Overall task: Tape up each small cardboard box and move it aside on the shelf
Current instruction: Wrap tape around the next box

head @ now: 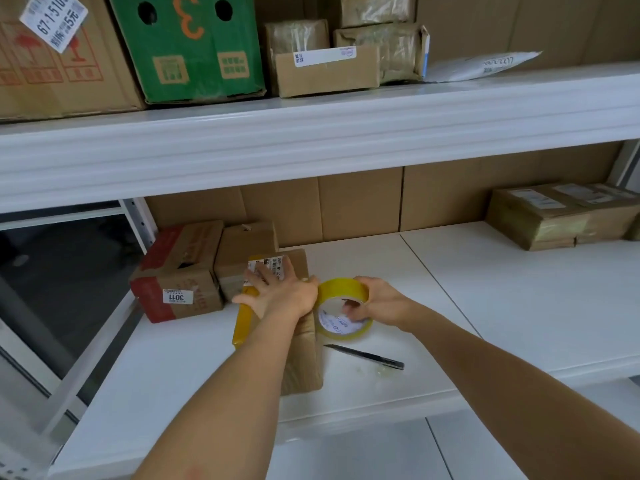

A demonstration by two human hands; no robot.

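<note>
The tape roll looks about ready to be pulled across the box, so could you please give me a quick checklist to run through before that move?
1. Left hand presses flat on the cardboard box: ok.
2. Right hand grips the tape roll: ok.
3. Tape end stuck to the box: cannot tell, the left hand hides it.
4. Utility knife lies on the shelf beside the box, blade out: ok for cutting, mind the right forearm.
5. Open shelf space to the right: ok.
</note>
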